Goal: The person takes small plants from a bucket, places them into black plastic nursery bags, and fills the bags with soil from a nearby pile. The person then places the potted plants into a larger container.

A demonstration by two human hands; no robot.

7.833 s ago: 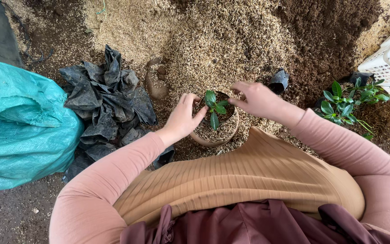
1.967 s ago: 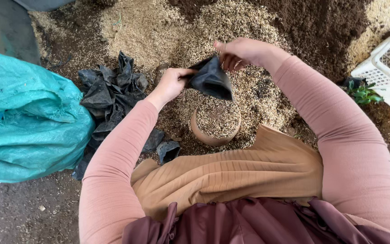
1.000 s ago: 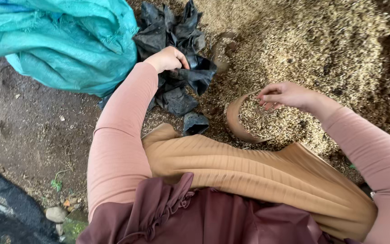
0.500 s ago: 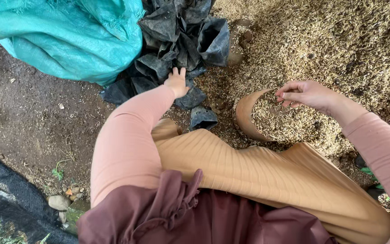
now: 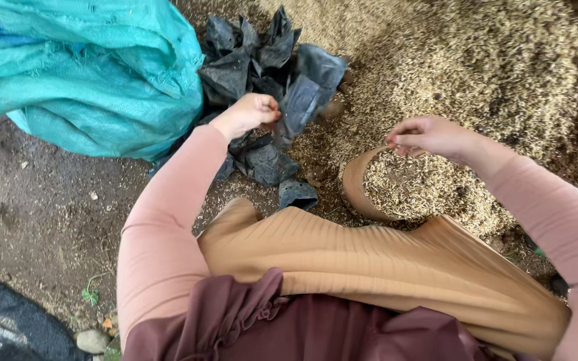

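My left hand (image 5: 247, 113) is closed on a black plastic nursery bag (image 5: 300, 101) that it holds at the edge of a heap of black nursery bags (image 5: 249, 50). My right hand (image 5: 429, 136) hovers over the far rim of a round tan bowl (image 5: 352, 188) filled with husk mix, fingers loosely curled with nothing clearly held. The bowl sits in the pile of husks (image 5: 476, 60) just beyond my knee, which is covered by tan ribbed cloth (image 5: 369, 261).
A big teal woven sack (image 5: 81, 67) lies at the left on bare packed dirt (image 5: 41, 220). More black bags (image 5: 297, 194) lie loose by my knee. A black sheet (image 5: 8, 327) and small stones (image 5: 91, 341) sit at the lower left corner.
My left hand has gone from lying flat on the ground by the bags to gripping one black bag and lifting it. My right hand stays at the bowl's rim.
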